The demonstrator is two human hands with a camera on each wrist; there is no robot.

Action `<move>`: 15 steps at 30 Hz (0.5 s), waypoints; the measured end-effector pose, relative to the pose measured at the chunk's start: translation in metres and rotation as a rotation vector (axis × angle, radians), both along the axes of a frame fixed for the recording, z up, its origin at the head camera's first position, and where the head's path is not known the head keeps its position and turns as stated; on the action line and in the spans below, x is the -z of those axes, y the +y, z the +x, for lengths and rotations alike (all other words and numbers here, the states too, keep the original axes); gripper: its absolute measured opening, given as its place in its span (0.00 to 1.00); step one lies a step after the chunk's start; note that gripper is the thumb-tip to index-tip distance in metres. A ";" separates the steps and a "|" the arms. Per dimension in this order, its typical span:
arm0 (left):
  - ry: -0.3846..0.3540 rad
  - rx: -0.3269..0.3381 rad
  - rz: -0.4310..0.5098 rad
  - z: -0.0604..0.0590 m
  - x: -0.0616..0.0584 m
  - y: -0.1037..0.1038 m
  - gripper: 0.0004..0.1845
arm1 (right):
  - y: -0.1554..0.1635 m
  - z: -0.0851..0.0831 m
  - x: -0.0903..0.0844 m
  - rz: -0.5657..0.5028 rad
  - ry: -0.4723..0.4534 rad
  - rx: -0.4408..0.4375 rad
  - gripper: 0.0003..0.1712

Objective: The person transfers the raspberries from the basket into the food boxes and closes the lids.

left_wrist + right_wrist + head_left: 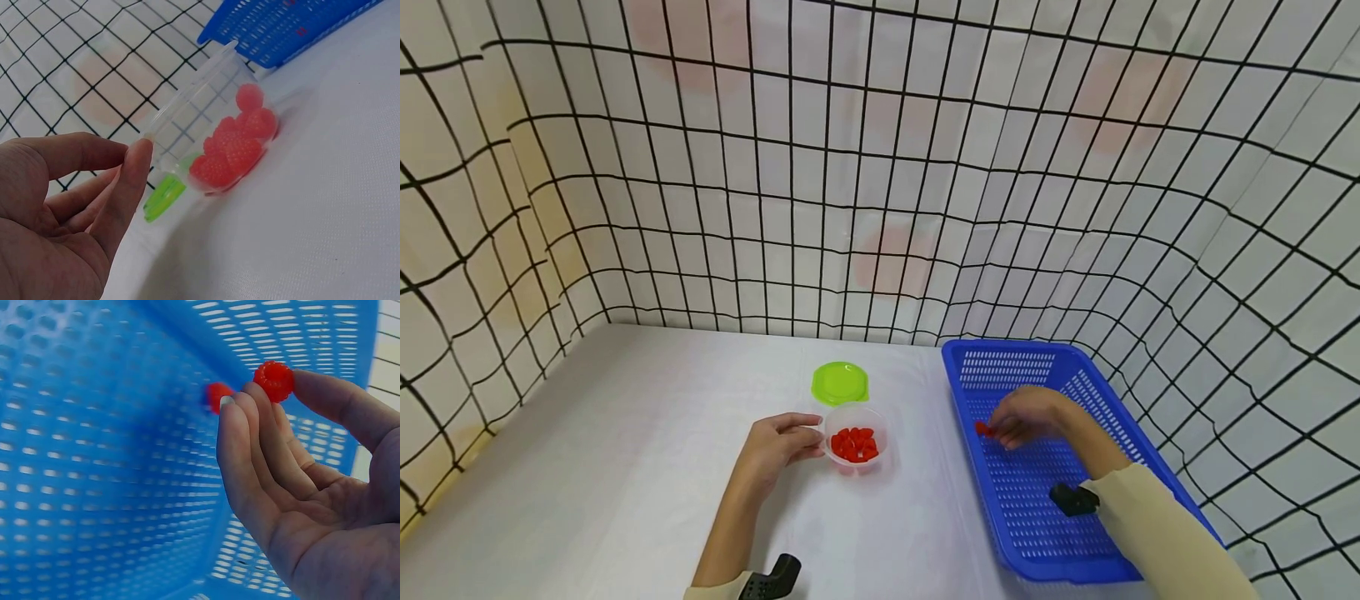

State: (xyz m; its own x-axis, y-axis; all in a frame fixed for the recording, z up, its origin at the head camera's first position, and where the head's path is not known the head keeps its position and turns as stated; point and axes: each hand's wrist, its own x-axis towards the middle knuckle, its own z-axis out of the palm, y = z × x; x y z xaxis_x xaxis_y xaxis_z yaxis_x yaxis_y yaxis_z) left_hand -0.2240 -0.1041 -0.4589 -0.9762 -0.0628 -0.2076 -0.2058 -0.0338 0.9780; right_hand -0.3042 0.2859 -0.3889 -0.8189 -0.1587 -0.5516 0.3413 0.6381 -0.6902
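A clear plastic cup (880, 433) (200, 106) stands on the white table and holds several red raspberries (854, 444) (240, 140). My left hand (811, 435) (132, 150) grips the cup's left side between thumb and forefinger. Inside the blue basket (1037, 533) (94, 456), my right hand (992, 430) (281, 387) pinches one raspberry (982, 428) (273, 380) between thumb and fingertips, lifted off the floor. A second raspberry (214, 395) lies on the basket floor just behind the fingers.
A green lid (839, 383) (164, 197) lies flat on the table just behind the cup. The basket (287, 25) stands to the right of the cup. Walls of white cloth with a black grid enclose the table on three sides.
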 end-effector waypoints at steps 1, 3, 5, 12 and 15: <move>0.001 -0.001 -0.001 0.000 0.000 0.000 0.15 | -0.001 -0.001 -0.004 0.001 0.009 -0.004 0.13; 0.001 -0.002 -0.001 0.000 0.000 0.000 0.15 | -0.004 -0.003 -0.012 0.003 0.024 -0.012 0.14; 0.000 -0.003 -0.005 0.000 -0.001 0.000 0.15 | -0.008 -0.004 -0.021 0.002 0.038 -0.021 0.13; 0.004 -0.005 -0.011 0.000 -0.001 0.001 0.14 | -0.023 -0.010 -0.048 -0.008 0.075 -0.072 0.13; 0.001 -0.005 -0.012 -0.001 0.000 0.001 0.14 | -0.032 -0.011 -0.055 -0.005 0.099 -0.114 0.14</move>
State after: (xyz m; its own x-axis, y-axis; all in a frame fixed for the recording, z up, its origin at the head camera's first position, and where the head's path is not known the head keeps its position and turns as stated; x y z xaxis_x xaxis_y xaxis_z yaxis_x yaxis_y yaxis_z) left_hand -0.2249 -0.1030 -0.4587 -0.9761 -0.0701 -0.2057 -0.2046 -0.0227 0.9786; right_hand -0.3156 0.2544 -0.3336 -0.8457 -0.2563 -0.4681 0.1971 0.6652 -0.7202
